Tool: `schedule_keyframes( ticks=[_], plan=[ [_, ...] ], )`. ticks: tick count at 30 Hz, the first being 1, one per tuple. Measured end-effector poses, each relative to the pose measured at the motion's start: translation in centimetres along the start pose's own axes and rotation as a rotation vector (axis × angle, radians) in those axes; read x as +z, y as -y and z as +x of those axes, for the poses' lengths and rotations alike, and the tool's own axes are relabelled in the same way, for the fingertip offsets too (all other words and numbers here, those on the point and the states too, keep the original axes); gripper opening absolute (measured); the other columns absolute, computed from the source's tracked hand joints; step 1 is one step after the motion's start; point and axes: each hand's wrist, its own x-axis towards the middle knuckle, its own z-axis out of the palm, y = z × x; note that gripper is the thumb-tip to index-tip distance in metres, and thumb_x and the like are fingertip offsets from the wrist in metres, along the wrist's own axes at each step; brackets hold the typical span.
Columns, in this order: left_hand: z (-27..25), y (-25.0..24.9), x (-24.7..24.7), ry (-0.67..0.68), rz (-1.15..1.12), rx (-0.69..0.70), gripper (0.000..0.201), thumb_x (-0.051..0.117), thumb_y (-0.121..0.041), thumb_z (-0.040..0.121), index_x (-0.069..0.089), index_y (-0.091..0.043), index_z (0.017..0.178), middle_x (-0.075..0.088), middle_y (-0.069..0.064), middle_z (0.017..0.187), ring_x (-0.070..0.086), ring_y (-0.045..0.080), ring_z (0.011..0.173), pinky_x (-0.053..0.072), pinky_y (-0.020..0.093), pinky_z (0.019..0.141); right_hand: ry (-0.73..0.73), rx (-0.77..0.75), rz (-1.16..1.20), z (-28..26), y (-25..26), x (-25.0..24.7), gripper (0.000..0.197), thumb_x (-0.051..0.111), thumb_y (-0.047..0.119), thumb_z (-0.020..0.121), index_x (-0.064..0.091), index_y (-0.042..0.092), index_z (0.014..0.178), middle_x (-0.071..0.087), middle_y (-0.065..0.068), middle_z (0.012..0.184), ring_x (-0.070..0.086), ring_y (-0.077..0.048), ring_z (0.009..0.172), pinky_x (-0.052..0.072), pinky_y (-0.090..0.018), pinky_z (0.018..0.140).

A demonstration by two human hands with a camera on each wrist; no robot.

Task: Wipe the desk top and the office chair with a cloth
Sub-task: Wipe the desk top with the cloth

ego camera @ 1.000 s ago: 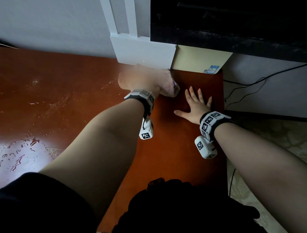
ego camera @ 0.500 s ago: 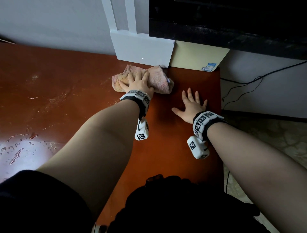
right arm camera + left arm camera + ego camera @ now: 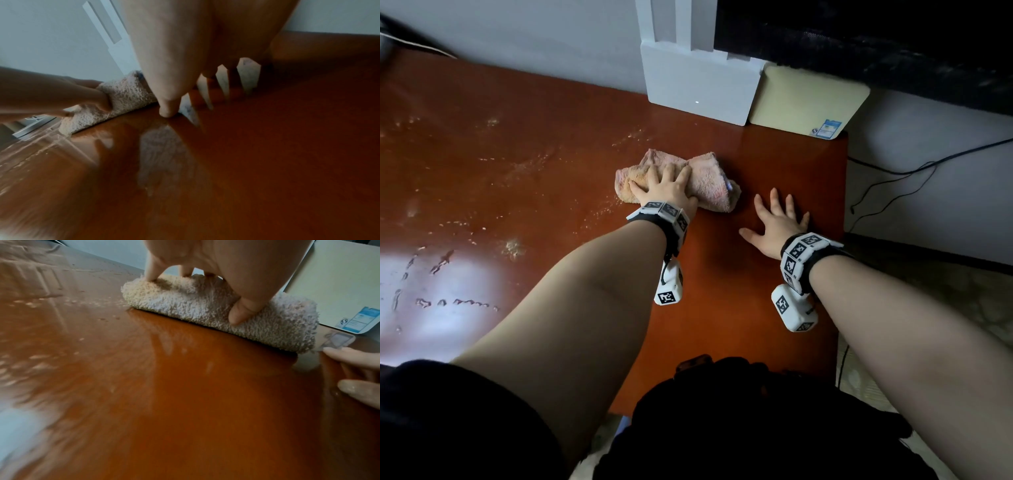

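Observation:
A folded pink terry cloth [image 3: 710,186] lies on the glossy red-brown desk top [image 3: 517,178], a little in front of the white box at the back. My left hand [image 3: 664,186] presses down on the cloth with spread fingers. In the left wrist view the thumb pushes against the near fold of the cloth [image 3: 185,301]. My right hand [image 3: 777,219] lies flat on the bare desk just right of the cloth, fingers spread and holding nothing. The right wrist view shows the cloth [image 3: 123,97] at the left. No office chair is in view.
A white box [image 3: 698,89] and a beige device [image 3: 808,99] stand against the wall at the back. A black screen [image 3: 876,41] hangs over them. Water streaks [image 3: 431,274] mark the desk's left part. The desk's right edge [image 3: 842,240] drops to the floor, where cables [image 3: 911,171] run.
My left hand has drawn the cloth back from the white box toward me. My right hand has stayed flat on the desk.

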Motion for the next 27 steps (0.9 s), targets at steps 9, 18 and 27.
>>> schedule_keyframes(
  ticks=[9, 18, 27],
  plan=[
    [-5.6, 1.3, 2.0, 0.017, -0.012, -0.025, 0.067, 0.047, -0.042, 0.089, 0.017, -0.036, 0.149, 0.013, -0.006, 0.157, 0.001, 0.026, 0.145, 0.003, 0.067, 0.110, -0.001, -0.057, -0.062, -3.3, 1.0, 2.6, 0.071, 0.031, 0.059, 0.094, -0.002, 0.033, 0.150, -0.018, -0.001, 0.158, -0.017, -0.029, 0.144, -0.003, -0.061, 0.112],
    [-10.6, 2.7, 3.8, -0.002, 0.044, -0.009, 0.067, 0.048, -0.044, 0.086, 0.022, -0.037, 0.147, 0.018, -0.007, 0.156, 0.004, 0.025, 0.146, 0.000, 0.067, 0.109, 0.002, -0.067, -0.057, -6.8, 2.3, 5.5, 0.071, 0.032, 0.059, 0.094, -0.003, 0.033, 0.150, -0.018, 0.000, 0.158, -0.018, -0.029, 0.144, -0.003, -0.061, 0.112],
    [-15.5, 5.7, 5.1, 0.043, 0.096, 0.097, 0.068, 0.050, -0.046, 0.087, 0.020, -0.037, 0.148, 0.018, -0.007, 0.156, 0.005, 0.024, 0.146, 0.001, 0.068, 0.109, 0.014, -0.049, -0.034, -12.2, 5.1, 9.6, 0.069, 0.034, 0.055, 0.096, -0.002, 0.033, 0.150, -0.018, 0.002, 0.157, -0.018, -0.027, 0.144, -0.003, -0.060, 0.112]
  ],
)
